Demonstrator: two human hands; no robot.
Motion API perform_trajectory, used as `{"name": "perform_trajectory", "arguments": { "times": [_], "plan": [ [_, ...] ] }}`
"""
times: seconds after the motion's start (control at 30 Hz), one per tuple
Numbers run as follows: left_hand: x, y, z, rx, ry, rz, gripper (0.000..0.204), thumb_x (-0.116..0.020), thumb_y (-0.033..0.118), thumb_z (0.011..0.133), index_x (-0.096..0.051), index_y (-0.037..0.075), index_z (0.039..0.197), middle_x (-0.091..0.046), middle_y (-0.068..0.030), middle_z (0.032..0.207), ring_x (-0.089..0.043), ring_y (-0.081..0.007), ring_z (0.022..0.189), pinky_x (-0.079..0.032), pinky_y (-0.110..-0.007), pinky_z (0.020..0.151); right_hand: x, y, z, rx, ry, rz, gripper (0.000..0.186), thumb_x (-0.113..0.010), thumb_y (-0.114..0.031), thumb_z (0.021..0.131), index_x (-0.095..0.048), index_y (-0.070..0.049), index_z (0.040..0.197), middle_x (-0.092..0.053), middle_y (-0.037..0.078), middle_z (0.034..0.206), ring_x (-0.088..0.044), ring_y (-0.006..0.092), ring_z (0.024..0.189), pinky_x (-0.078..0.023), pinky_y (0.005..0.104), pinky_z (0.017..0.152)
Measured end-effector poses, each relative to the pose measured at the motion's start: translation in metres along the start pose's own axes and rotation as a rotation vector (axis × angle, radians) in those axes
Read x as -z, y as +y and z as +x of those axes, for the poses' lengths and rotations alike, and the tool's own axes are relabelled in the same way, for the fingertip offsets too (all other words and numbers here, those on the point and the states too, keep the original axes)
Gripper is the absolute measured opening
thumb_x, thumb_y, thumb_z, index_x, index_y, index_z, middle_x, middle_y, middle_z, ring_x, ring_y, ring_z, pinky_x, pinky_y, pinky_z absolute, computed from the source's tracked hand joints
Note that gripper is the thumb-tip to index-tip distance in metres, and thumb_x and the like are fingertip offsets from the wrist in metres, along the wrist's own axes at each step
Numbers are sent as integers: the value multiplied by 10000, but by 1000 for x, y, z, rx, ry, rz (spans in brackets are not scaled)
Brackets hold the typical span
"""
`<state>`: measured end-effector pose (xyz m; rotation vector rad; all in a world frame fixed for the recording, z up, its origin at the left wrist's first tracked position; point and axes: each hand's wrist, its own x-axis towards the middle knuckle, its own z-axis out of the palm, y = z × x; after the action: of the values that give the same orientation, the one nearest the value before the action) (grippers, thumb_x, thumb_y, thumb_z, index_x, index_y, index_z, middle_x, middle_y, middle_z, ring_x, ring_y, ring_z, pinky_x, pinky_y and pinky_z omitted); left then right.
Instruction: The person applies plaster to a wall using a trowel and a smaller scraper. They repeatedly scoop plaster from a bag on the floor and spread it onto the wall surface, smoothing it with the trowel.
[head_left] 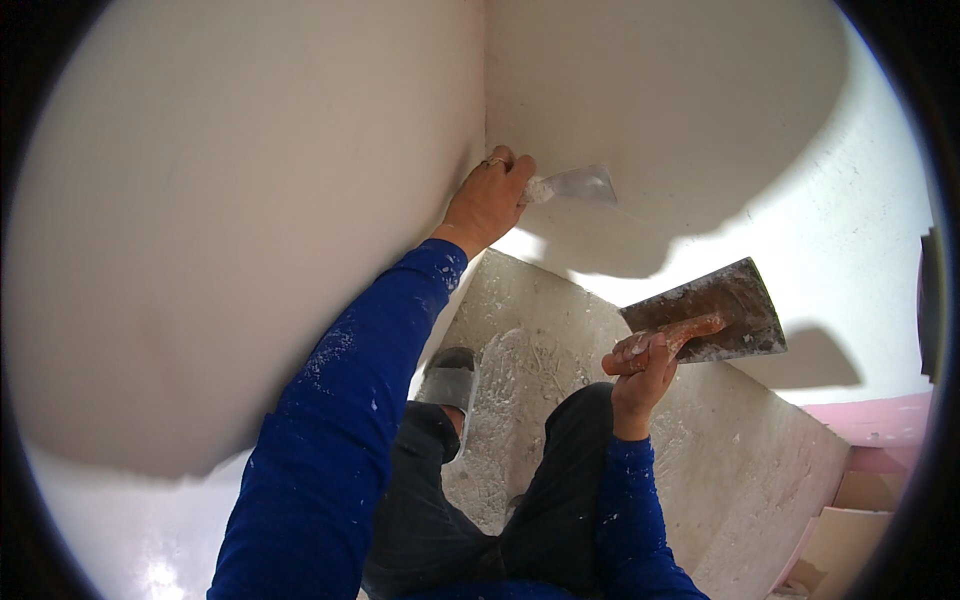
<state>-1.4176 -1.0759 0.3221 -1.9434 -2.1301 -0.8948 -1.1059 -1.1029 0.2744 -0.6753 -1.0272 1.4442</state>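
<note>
My left hand (488, 198) is closed around the whitish, caked handle of a putty knife (585, 184). Its flat metal blade points right and lies at or very near the far wall (640, 90), close to the inner corner; whether it touches, I cannot tell. Lower and to the right, my right hand (643, 378) grips the orange handle of a plastering trowel (765, 300). The trowel's broad rectangular plate is brownish with white smears and is held in front of the wall. White specks dot both blue sleeves.
A pale wall (230, 200) runs close along my left arm. The grey, rough floor (540, 340) has white splatter, and my sandalled foot (450, 390) stands near the corner. Pink strips (880, 420) and tan boards (850, 550) are at the right. Shadows fall across the walls.
</note>
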Motion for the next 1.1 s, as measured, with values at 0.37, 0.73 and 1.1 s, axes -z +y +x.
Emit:
{"name": "perform_trajectory", "arguments": {
  "times": [0.37, 0.73, 1.1],
  "plan": [
    [-1, 26, 5, -83, 102, 64, 439, -770, 94, 781, -525, 61, 1144, -381, -277, 1441, -569, -368, 1182, -464, -416, 1048, 19, -8, 3, 17, -2, -12, 262, -559, -277, 993, -551, -89, 811, -550, 25, 692, -554, 161, 621, -450, 324, 584],
    [-6, 46, 10, -29, 21, 31, 401, -750, 98, 797, -539, 65, 1138, -322, -334, 1487, -529, -406, 1255, -457, -437, 1069, 33, -23, 6, -18, -2, 0, 266, -572, -270, 990, -540, -100, 787, -542, 19, 681, -548, 156, 614, -447, 321, 574],
    [-15, 59, 10, -82, 30, 75, 411, -748, 108, 796, -538, 55, 1145, -438, -267, 1358, -518, -429, 1234, -460, -440, 1047, 47, -35, 9, -27, 15, -33, 291, -511, -261, 1014, -504, -97, 774, -512, 23, 659, -512, 147, 605, -442, 324, 618]
  ]
}}
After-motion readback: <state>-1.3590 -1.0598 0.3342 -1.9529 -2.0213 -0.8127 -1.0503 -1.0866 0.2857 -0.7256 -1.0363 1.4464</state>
